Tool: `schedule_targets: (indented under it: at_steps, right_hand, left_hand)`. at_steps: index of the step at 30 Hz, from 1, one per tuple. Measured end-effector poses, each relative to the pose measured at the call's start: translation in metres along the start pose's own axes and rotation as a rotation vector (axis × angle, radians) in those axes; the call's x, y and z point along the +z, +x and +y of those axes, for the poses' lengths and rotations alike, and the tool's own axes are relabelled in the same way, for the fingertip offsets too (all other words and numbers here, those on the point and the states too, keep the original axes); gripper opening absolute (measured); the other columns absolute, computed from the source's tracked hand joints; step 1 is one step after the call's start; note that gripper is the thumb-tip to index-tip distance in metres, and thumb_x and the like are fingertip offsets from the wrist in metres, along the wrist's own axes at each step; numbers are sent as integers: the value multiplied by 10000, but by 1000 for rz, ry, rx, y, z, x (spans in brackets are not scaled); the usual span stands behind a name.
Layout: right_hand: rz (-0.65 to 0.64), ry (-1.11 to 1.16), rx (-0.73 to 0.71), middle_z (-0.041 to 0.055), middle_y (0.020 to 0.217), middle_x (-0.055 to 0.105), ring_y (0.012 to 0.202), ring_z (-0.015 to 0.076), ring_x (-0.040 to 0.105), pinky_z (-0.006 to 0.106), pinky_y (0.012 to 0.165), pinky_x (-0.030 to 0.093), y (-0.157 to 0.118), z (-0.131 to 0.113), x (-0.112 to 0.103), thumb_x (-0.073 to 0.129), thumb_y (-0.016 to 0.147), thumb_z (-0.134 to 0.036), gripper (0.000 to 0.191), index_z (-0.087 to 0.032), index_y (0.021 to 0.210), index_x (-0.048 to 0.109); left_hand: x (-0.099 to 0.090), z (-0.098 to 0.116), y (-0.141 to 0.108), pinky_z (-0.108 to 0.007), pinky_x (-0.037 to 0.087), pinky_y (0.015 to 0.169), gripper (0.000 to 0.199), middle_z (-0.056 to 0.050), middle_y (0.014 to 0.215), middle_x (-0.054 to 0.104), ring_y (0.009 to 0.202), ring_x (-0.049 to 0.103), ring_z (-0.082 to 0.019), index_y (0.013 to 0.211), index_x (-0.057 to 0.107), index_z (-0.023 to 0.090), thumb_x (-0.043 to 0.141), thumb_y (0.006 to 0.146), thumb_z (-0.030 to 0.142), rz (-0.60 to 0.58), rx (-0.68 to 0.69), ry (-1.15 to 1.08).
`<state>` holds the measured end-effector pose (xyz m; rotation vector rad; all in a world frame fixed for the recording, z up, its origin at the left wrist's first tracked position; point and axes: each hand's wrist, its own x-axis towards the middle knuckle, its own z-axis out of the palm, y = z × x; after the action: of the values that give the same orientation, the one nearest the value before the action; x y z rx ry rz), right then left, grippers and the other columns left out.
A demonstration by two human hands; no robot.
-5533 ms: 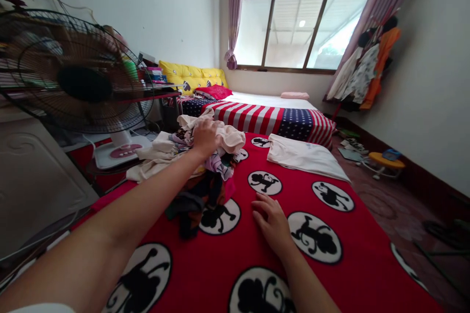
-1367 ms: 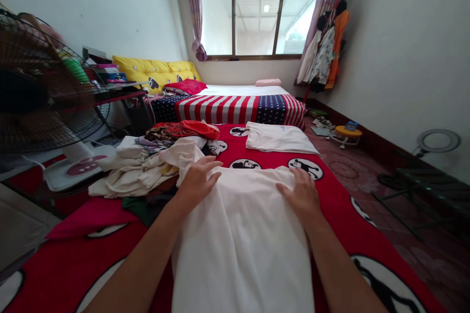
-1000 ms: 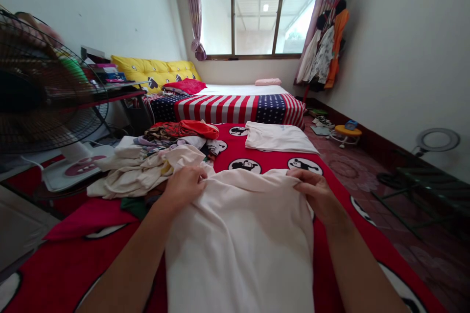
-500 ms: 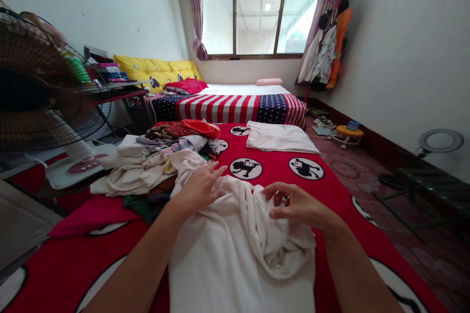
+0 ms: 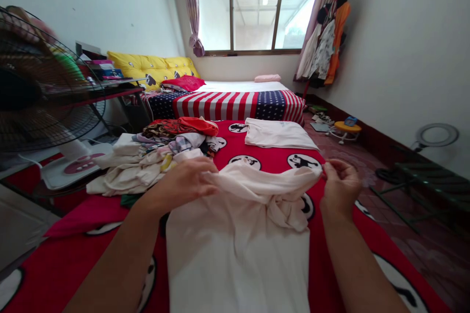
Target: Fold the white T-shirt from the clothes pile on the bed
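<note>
A white shirt [image 5: 235, 249] lies along the red blanket [image 5: 227, 132] in front of me, its far end lifted and bunched. My right hand [image 5: 340, 183] pinches the far right corner of the cloth and pulls it outward. On the other side, my left hand [image 5: 189, 181] is closed on the shirt's far left part, its fingertips partly hidden by the fabric. Beyond my hands rests a folded white shirt [image 5: 281, 134] with small print on it. A heap of mixed clothes [image 5: 147, 161] sits to the left of my left hand.
A fan [image 5: 40, 93] stands at the left on a small stand. Behind lies a bed with a striped, starred cover [image 5: 220, 105]. To the right on the tiled floor are a yellow stool [image 5: 347, 127] and a dark green folding seat [image 5: 433, 181].
My right hand has moved right and closed on the shirt's corner, spreading the bunched cloth. My left hand has shifted left and closed on the fabric.
</note>
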<state>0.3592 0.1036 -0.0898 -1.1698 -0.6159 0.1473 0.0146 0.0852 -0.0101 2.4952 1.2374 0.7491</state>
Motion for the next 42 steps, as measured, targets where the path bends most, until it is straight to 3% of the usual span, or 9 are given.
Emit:
schedule_targets:
  at_steps: [3, 6, 11, 17, 21, 27, 36, 38, 42]
  right_hand:
    - [-96, -96, 13, 24, 801, 639, 705, 147, 589, 292, 674, 493, -2, 11, 0, 658, 662, -272, 212, -166, 846, 647]
    - [-364, -150, 34, 55, 829, 673, 748, 177, 616, 332, 739, 493, -12, 8, 4, 658, 691, -312, 226, -161, 859, 661]
    - [-781, -339, 37, 74, 819, 710, 786, 217, 644, 351, 774, 489, -24, -2, 8, 692, 673, -370, 253, -164, 820, 697]
    - [-656, -333, 31, 67, 790, 714, 758, 221, 654, 326, 720, 495, -21, -4, 5, 683, 691, -421, 283, -162, 802, 704]
    - [-563, -223, 112, 73, 787, 701, 697, 205, 636, 321, 642, 502, -20, -3, 6, 695, 678, -453, 354, -141, 845, 693]
    - [-447, -158, 60, 74, 843, 684, 722, 182, 625, 309, 674, 500, -23, -3, 9, 696, 709, -421, 348, -148, 922, 669]
    - [-1275, -557, -99, 15, 685, 669, 627, 164, 573, 252, 545, 381, -57, -30, 8, 735, 638, -472, 259, -227, 717, 705]
    - [-1251, -595, -125, 10, 674, 669, 638, 175, 576, 256, 549, 364, -61, -28, 8, 776, 567, -351, 167, -233, 658, 701]
    - [-798, -336, 21, 27, 667, 643, 611, 186, 573, 280, 541, 392, -40, -26, 5, 654, 674, -366, 166, -201, 688, 643]
  left_hand:
    - [-4, 6, -8, -209, 441, 553, 224, 0, 699, 691, 620, 611, -140, 836, 747, 237, 632, 775, 420, -263, -99, -82]
    - [1, 10, -5, -214, 433, 535, 274, -5, 706, 700, 605, 607, -142, 883, 745, 238, 556, 833, 430, -165, -137, -105]
    - [43, -6, 10, -299, 470, 801, 245, -68, 954, 723, 861, 640, -199, 941, 732, 194, 532, 836, 289, 21, -52, -88]
    - [90, -14, 11, -301, 452, 670, 261, -68, 869, 714, 802, 637, -229, 919, 727, 205, 650, 727, 364, -62, -237, 78]
    - [75, -15, 13, -248, 422, 572, 223, -23, 665, 664, 638, 601, -169, 737, 708, 185, 652, 714, 399, 67, -312, -172]
    - [24, -40, 14, -193, 410, 507, 333, 22, 654, 617, 543, 532, -98, 814, 646, 165, 756, 606, 401, 720, -439, -710]
    - [13, -41, 12, -193, 423, 516, 313, 14, 709, 636, 566, 555, -103, 813, 614, 179, 737, 606, 378, 863, -460, -697]
    - [13, -39, 12, -195, 412, 501, 306, 16, 700, 632, 551, 547, -103, 820, 612, 180, 725, 623, 385, 850, -457, -681]
    - [10, -38, 12, -185, 397, 479, 314, 39, 673, 614, 519, 523, -84, 829, 612, 185, 747, 610, 366, 871, -412, -691]
